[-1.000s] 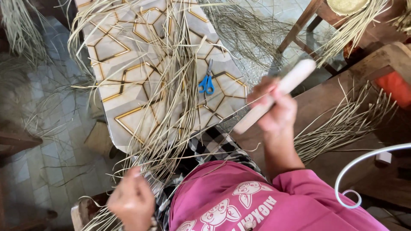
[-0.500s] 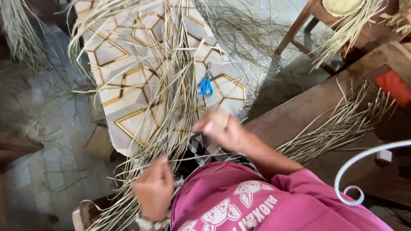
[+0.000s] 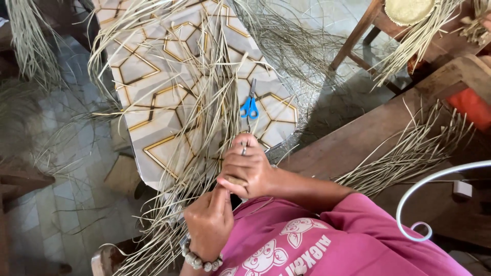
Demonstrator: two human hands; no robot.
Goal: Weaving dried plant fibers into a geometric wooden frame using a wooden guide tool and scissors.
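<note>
We bring both hands together close to our body, over the near end of the bundle of dry grass strands (image 3: 204,128). Our right hand (image 3: 246,168) is above, with the fingers curled shut around some strands, and a ring shows on one finger. Our left hand (image 3: 209,222) is below it, also closed on the strands, and its raised thumb touches the underside of the right hand. A bead bracelet (image 3: 197,259) sits on the left wrist. How many strands each hand pinches, we cannot tell, because the fingers hide them.

The strands run from our hands to the far side, spread like a fan over a board with a gold geometric pattern (image 3: 153,76). A pair of scissors with blue handles (image 3: 250,105) lies on this board, just beyond the right hand and not touching it. To the right, more grass strands (image 3: 409,153) lie on a wooden bench (image 3: 358,143). At the far right stands a wooden stool (image 3: 368,36) with a round woven piece (image 3: 409,9) on it. A white curved metal rod (image 3: 424,204) shows at the near right. We wear a pink shirt (image 3: 327,240). The floor (image 3: 61,179) is tiled, with loose strands on it.
</note>
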